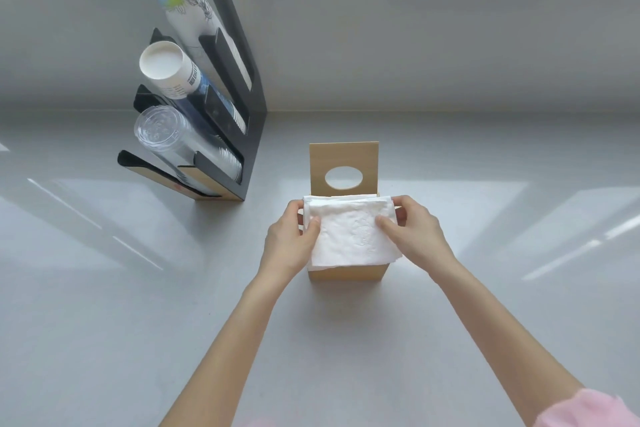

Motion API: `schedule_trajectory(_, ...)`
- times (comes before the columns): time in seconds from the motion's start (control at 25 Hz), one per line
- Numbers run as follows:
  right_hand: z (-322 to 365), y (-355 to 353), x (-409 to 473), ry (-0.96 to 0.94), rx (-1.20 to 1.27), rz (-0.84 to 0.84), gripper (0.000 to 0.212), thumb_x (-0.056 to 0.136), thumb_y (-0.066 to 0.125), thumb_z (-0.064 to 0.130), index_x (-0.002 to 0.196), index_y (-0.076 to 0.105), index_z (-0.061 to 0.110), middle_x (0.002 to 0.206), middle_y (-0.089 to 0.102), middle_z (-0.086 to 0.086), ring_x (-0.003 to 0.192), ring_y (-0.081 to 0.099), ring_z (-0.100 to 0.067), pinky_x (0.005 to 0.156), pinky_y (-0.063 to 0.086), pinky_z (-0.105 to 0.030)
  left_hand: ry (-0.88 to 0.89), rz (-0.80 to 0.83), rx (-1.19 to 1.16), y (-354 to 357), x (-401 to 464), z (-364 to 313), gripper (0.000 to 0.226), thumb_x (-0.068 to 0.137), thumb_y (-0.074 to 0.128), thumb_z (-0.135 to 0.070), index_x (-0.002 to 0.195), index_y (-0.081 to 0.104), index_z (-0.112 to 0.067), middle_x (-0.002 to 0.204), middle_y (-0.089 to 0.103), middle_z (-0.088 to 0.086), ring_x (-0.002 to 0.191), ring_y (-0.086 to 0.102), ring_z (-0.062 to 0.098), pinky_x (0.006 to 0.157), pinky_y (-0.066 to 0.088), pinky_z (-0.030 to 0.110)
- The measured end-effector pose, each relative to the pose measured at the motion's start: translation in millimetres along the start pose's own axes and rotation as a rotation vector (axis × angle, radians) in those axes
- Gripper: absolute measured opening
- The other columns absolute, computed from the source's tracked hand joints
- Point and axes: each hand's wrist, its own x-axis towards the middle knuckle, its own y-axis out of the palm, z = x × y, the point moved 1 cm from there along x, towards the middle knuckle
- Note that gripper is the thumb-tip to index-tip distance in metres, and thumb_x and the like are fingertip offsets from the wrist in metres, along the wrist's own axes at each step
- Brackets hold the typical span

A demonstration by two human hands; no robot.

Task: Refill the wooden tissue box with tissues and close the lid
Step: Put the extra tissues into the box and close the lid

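A glossy grey counter (104,305) runs to a grey wall. Left of and behind the box (346,274) stands a black cup rack (249,107). The left hand (289,243) and right hand (414,236) pinch the tissues (349,236) over the box, its lid (343,159) upright.

So the desk (450,340) is a pale grey, glossy top with window light streaking across it. Two things sit right on it: a wooden tissue box (346,274) near the middle, lid standing upright, and a black cup dispenser rack (249,135) off to the back left, leaning stacks of paper and clear plastic cups in it.
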Motion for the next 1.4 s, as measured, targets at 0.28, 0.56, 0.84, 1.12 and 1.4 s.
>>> schedule_trajectory(0.28, -5, 13, 15, -0.129, -0.51, -0.021, 0.025, 0.089, 0.044, 0.017, 0.112, 0.052, 0.009, 0.109, 0.061, -0.005, 0.102, 0.052, -0.026, 0.073, 0.043, -0.036, 0.157, 0.013, 0.449, 14, 21, 11, 0.026, 0.093, 0.041, -0.025, 0.11, 0.048, -0.007, 0.102, 0.065, 0.014, 0.098, 0.053, 0.032, 0.07, 0.043, 0.037)
schedule_trajectory(0.56, -7, 25, 21, -0.274, -0.766, -0.042, 0.022, 0.09, 0.042, 0.015, 0.11, 0.051, 0.015, 0.11, 0.063, 0.001, 0.104, 0.053, -0.023, 0.064, 0.032, -0.03, 0.308, -0.05, 0.786, 26, 22, 11, 0.023, 0.095, 0.038, -0.022, 0.109, 0.052, -0.011, 0.099, 0.066, 0.008, 0.1, 0.051, 0.028, 0.07, 0.026, 0.03)
schedule_trajectory(0.84, -13, 42, 33, -0.279, -0.986, 0.011, 0.017, 0.088, 0.045, 0.006, 0.103, 0.05, 0.012, 0.108, 0.063, -0.004, 0.1, 0.057, -0.026, 0.052, 0.025, -0.028, 0.311, 0.044, 1.05, 42, 31, 12, 0.017, 0.087, 0.046, -0.008, 0.103, 0.051, -0.013, 0.098, 0.069, 0.004, 0.103, 0.052, 0.026, 0.072, 0.02, 0.032)
schedule_trajectory(1.12, -9, 38, 27, -0.377, -1.011, -0.047, 0.017, 0.084, 0.055, 0.009, 0.096, 0.043, 0.011, 0.104, 0.062, -0.006, 0.105, 0.049, -0.029, 0.066, 0.031, -0.031, 0.523, -0.1, 1.128, 35, 27, 13, 0.034, 0.034, 0.084, -0.027, 0.058, 0.061, -0.023, 0.061, 0.061, -0.006, 0.053, 0.056, 0.016, 0.049, 0.04, 0.022)
schedule_trajectory(1.4, 7, 33, 29, -0.486, -1.102, 0.296, 0.029, 0.087, 0.053, 0.015, 0.116, 0.056, 0.016, 0.113, 0.064, 0.001, 0.11, 0.055, -0.02, 0.094, 0.03, -0.032, 0.574, 0.384, 1.161, 28, 33, -3, 0.032, 0.088, 0.052, -0.03, 0.113, 0.058, -0.013, 0.113, 0.063, 0.004, 0.109, 0.051, 0.024, 0.096, 0.029, 0.031)
